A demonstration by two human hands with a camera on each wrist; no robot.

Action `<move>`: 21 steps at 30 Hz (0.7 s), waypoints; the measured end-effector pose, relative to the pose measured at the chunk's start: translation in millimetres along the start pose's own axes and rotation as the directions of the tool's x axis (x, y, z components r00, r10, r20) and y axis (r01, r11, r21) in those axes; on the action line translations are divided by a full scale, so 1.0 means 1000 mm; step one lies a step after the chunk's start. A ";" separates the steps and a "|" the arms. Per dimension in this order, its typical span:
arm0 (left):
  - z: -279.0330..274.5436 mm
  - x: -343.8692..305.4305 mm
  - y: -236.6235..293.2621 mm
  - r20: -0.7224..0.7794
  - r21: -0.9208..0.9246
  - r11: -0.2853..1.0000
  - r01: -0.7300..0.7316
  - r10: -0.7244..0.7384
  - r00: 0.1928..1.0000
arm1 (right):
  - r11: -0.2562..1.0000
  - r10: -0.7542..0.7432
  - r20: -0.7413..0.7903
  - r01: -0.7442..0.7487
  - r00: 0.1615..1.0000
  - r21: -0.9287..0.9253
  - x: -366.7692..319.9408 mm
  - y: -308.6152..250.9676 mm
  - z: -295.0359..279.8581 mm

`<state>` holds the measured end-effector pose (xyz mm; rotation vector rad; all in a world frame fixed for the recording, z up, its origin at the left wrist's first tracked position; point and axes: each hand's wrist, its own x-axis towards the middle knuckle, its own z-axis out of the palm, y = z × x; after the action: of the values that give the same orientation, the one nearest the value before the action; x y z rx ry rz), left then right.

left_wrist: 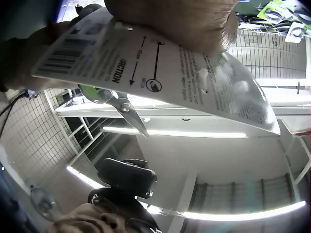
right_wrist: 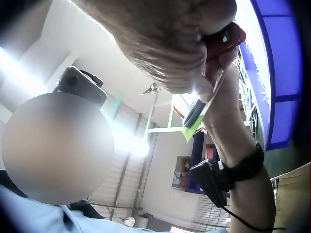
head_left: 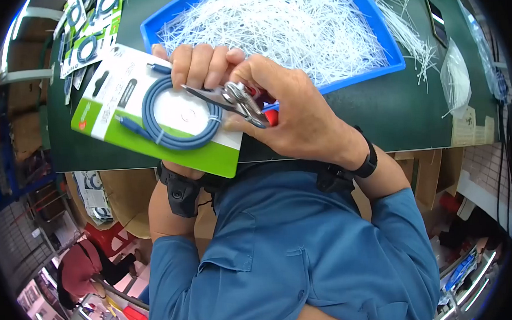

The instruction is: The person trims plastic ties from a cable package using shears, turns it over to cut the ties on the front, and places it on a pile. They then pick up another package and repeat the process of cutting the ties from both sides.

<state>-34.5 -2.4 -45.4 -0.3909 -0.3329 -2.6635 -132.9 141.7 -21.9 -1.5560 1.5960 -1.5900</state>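
Note:
A coiled blue cable (head_left: pixel 150 122) lies on a green and white card (head_left: pixel 106 118), tied with white ties. The left hand (head_left: pixel 199 64) grips the card at its upper edge, fingers curled over it. Red-handled scissors (head_left: pixel 244 102) are held in the right hand (head_left: pixel 299 108), their blades pointing left over the cable's upper right. In the left wrist view the card's printed back (left_wrist: pixel 131 68) shows, with the scissor blades (left_wrist: pixel 127 109) below its edge. The right wrist view shows a red handle (right_wrist: pixel 226 41) in the right hand (right_wrist: pixel 165 43).
A blue tray (head_left: pixel 362 82) of white ties stands behind the hands. More carded cables (head_left: pixel 88 47) lie at the back left of the green table (head_left: pixel 93 154). Loose ties (head_left: pixel 406 33), a phone (head_left: pixel 436 23) and a plastic bag (head_left: pixel 455 80) are at the right.

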 end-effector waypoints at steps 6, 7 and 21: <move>0.024 -0.008 0.036 -0.065 0.201 0.965 -0.168 0.184 0.981 | 0.990 0.094 0.142 -0.077 0.985 -0.119 0.001 -0.017 -0.011; 0.027 -0.013 0.047 -0.108 0.173 0.961 -0.217 0.237 0.965 | 0.989 0.113 0.122 -0.101 0.986 -0.106 0.000 -0.018 -0.013; 0.061 -0.294 0.251 -0.079 0.940 0.239 -0.245 0.849 0.523 | 0.942 0.186 -0.085 -0.202 0.979 -0.269 0.009 0.015 -0.050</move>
<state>344.9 -95.5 -40.5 0.5822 -1.0002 -1.3756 -184.7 151.3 -18.3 -1.4389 2.0076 -1.3637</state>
